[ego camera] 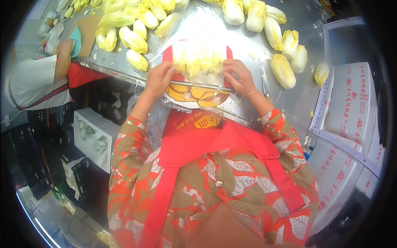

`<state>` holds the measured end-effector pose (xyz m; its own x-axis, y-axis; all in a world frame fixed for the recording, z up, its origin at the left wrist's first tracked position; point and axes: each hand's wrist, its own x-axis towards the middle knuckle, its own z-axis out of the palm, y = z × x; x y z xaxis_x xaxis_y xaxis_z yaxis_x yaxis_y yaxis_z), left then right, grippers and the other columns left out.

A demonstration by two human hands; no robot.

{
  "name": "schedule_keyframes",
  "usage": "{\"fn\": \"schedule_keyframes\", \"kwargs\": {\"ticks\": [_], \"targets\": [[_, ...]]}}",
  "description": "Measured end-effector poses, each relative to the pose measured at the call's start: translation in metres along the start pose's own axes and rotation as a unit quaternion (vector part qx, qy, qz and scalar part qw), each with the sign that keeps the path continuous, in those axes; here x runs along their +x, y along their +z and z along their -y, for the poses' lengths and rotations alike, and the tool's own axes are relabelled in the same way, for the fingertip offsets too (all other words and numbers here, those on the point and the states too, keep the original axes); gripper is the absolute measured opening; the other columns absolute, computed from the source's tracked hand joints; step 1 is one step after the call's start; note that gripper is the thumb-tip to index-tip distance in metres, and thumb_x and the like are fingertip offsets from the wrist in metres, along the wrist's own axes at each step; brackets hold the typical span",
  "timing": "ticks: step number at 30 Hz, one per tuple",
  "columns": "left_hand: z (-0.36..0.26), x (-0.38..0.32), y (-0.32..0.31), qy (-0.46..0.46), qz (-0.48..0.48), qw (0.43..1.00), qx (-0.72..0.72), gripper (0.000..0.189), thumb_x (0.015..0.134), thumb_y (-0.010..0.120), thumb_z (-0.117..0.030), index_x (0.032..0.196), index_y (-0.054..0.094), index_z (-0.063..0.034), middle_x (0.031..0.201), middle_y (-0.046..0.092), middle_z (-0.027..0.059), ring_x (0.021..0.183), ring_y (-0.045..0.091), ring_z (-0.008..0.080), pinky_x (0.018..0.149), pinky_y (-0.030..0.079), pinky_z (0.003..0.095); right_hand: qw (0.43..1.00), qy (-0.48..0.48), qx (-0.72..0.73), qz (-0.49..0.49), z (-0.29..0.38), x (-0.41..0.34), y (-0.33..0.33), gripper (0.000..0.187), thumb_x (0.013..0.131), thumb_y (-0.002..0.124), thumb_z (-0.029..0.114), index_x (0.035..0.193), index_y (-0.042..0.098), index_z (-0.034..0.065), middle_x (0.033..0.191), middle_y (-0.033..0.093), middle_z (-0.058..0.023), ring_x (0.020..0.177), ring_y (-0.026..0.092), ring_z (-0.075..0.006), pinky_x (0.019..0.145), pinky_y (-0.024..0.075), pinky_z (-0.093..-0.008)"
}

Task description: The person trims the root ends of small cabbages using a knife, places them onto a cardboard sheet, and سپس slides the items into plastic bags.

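Between my hands lies a printed plastic bag (198,96), red, white and yellow, on the metal table. Several small yellow cabbages (201,60) are in or on it, partly washed out by glare. My left hand (159,77) pinches clear film at the left edge of the bag's opening. My right hand (238,76) has thumb and fingers closed on the film at the right edge. A knife (264,80) lies just right of my right hand. Loose small cabbages (133,40) lie ahead on the left, and more cabbages (283,71) on the right.
A co-worker's hand (64,48) rests by a blue-green cloth (76,42) at the left. White printed boxes (347,102) stand beyond a perforated metal rail (322,96) on the right. An open foam box (93,136) is below the table's left edge. Clear plastic (155,124) hangs near my left forearm.
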<state>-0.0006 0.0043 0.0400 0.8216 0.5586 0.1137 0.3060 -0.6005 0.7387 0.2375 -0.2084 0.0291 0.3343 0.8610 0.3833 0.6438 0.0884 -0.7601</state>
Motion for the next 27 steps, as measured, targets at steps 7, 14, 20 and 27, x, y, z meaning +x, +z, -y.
{"fn": "schedule_keyframes", "kwargs": {"ticks": [7,14,20,27], "targets": [[0.003,0.024,0.030,-0.101,-0.172,0.964,-0.177,0.025,0.094,0.051,-0.017,0.077,0.059,0.0008,0.068,0.062,0.0080,0.065,0.057,0.0117,0.061,0.045,0.0287,0.929,0.262,0.227,-0.133,-0.006,0.041,0.009,0.020,0.096,0.053,0.018,0.086,0.056,0.0016,0.082,0.064,-0.0053,0.072,0.055,-0.0086,0.067,0.0478,-0.0253],[0.045,0.034,0.077,-0.318,-0.241,0.844,-0.359,0.020,0.090,0.052,-0.016,0.075,0.060,-0.0047,0.068,0.060,0.0024,0.057,0.056,0.0097,0.052,0.052,0.0267,0.916,0.338,0.086,-0.196,-0.048,0.046,0.043,0.027,0.090,0.056,0.022,0.072,0.053,0.0015,0.062,0.057,-0.0080,0.059,0.053,-0.0170,0.060,0.0449,-0.0322],[0.037,0.038,0.083,-0.317,-0.239,0.894,-0.208,0.027,0.087,0.051,-0.018,0.068,0.055,0.0016,0.058,0.055,0.0085,0.055,0.050,0.0195,0.058,0.042,0.0369,0.918,0.369,-0.040,-0.144,-0.044,0.052,0.042,0.030,0.088,0.054,0.027,0.073,0.055,0.0017,0.065,0.060,-0.0134,0.064,0.060,-0.0311,0.065,0.0465,-0.0398],[0.009,0.049,0.072,-0.263,-0.270,0.926,-0.026,0.012,0.084,0.058,-0.012,0.089,0.054,-0.0021,0.089,0.058,0.0138,0.077,0.057,0.0244,0.074,0.048,0.0387,0.924,0.348,-0.116,-0.111,-0.031,0.069,0.034,0.026,0.084,0.058,0.019,0.108,0.059,0.0087,0.101,0.064,-0.0128,0.093,0.061,-0.0295,0.083,0.0470,-0.0415]]}}
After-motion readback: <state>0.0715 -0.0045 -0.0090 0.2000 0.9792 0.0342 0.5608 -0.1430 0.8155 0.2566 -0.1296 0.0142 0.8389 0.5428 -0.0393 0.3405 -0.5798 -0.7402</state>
